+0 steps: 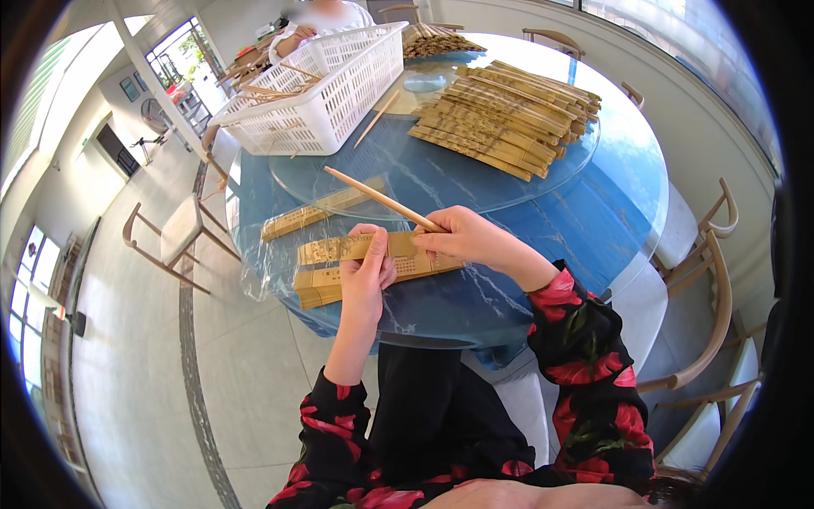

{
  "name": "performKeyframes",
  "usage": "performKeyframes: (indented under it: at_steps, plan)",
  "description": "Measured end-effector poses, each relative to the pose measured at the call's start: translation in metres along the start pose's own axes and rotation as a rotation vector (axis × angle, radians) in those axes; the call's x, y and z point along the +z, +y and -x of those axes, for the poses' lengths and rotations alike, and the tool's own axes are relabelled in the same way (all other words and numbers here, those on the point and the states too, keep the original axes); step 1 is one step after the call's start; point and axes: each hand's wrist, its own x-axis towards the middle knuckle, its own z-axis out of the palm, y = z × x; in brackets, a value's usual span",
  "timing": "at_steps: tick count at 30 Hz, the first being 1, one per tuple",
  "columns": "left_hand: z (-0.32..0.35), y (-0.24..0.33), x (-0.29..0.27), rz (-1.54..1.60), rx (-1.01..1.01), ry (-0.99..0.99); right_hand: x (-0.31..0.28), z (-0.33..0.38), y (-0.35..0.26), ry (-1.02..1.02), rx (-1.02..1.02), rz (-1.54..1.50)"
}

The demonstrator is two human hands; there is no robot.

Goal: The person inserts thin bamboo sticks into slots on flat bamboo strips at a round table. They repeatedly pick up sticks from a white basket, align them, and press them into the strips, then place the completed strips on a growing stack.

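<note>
Between the thumb and fingers of my left hand point(366, 265) is a flat brown printed paper sleeve point(326, 250), held level above the table. My right hand point(462, 235) is closed at the sleeve's right end. It also grips pale wooden chopsticks point(373, 193) that slant up to the left; I cannot tell whether one or two. The fingers hide the sleeve's right end. Just under my hands lies a stack of similar sleeves point(317, 288). Beyond it, another sleeve bundle point(298, 222) lies partly under the edge of the glass turntable.
A white plastic basket point(326, 123) with loose chopsticks stands at the far left of the round table. A large pile of filled sleeves point(500, 119) lies on the glass turntable point(526, 191), near a loose chopstick point(376, 119). Another person point(297, 41) sits behind the basket. Chairs point(182, 233) surround the table.
</note>
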Motion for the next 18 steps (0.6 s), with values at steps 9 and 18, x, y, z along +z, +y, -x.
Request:
performKeyframes:
  at_steps: [9, 18]
  plan:
    - [-0.002, 0.001, 0.002, -0.025, -0.05, -0.108, -0.008, 0.002, 0.003, -0.041, -0.006, 0.026]
    - [-0.001, -0.006, -0.004, -0.07, -0.041, -0.159, -0.004, 0.0, 0.007, -0.022, -0.073, 0.024]
